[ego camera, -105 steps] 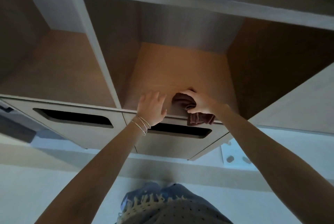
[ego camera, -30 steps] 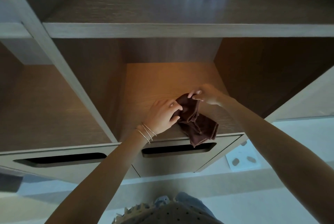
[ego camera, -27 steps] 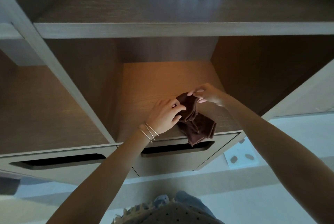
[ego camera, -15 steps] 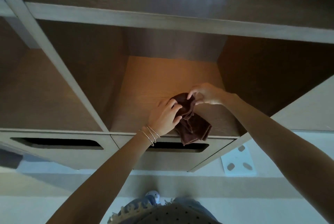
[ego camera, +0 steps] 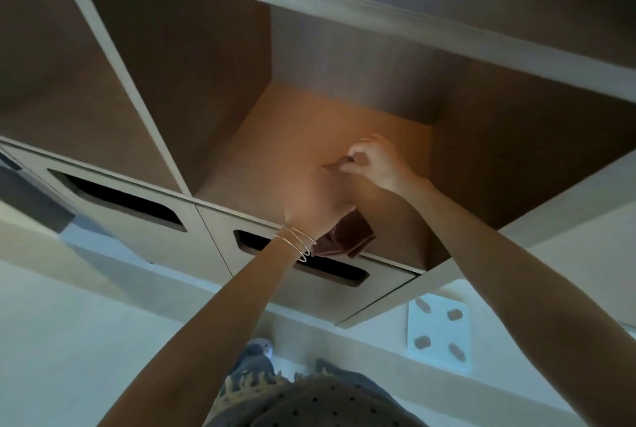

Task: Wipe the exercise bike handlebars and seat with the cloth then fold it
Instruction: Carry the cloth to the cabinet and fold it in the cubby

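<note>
Brown cloth on the wooden shelf, far corner pinched between the right hand fingers, left hand flat over its middle, fingers blurred, grip unclear, near edge hanging past the shelf lip beside the bracelets

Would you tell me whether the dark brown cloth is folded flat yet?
Not yet: the dark brown cloth lies bunched, draping over the shelf edge.
</note>
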{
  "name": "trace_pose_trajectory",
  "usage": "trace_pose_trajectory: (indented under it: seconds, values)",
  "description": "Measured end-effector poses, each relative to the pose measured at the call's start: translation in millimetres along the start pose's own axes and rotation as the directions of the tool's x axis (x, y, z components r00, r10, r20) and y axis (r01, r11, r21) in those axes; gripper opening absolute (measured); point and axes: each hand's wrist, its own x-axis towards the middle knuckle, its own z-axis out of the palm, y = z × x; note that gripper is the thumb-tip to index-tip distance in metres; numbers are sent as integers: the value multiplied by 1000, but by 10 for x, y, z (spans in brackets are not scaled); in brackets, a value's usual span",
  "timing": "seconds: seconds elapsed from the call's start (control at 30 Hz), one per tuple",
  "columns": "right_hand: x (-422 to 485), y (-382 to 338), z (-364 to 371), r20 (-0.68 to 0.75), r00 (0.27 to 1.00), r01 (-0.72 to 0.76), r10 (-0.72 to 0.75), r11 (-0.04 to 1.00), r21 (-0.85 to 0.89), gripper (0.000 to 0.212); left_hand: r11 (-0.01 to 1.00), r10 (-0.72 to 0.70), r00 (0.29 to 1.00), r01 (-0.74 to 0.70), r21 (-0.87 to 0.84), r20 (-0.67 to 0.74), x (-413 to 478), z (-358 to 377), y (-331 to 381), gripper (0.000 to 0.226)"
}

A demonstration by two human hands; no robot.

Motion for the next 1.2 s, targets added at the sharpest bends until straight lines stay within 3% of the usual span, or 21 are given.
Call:
trace_pose_trajectory:
  seconds: [0.23,0.33,0.5,0.7,0.87,1.0,1.1,1.2]
  values:
    - [205,-72,-14,-72,997,-24,31,995,92,24,983,-95,995,97,-153,24,250,-178,-206,40]
    - [380,-148,37,-110,986,-103,122,981,164,25,967,-106,987,131,-221,120,450,-342,-375,37]
    - [724,-306,138,-42,942,-306,334,900,310,33,981,-116,966,148,-123,232,866,-517,-697,35]
    - [1054,-485,310,24,861,-473,509,781,407,29,999,-33,969,38,-17,247,1267,-476,-1019,33]
    - [1178,-508,452,-11,837,-508,547,784,356,30,1000,2,975,-7,22,222,1486,-329,-1109,25]
    - [1077,-449,529,122,856,-512,503,789,340,35,974,161,965,-189,127,206,1446,-137,-1046,37]
    - [850,-356,501,79,869,-486,488,812,323,38,959,256,947,-274,68,196,1274,-27,-1058,46]
    - [469,-271,414,50,908,-410,415,862,299,22,936,351,925,-352,-17,148,1050,32,-1074,42]
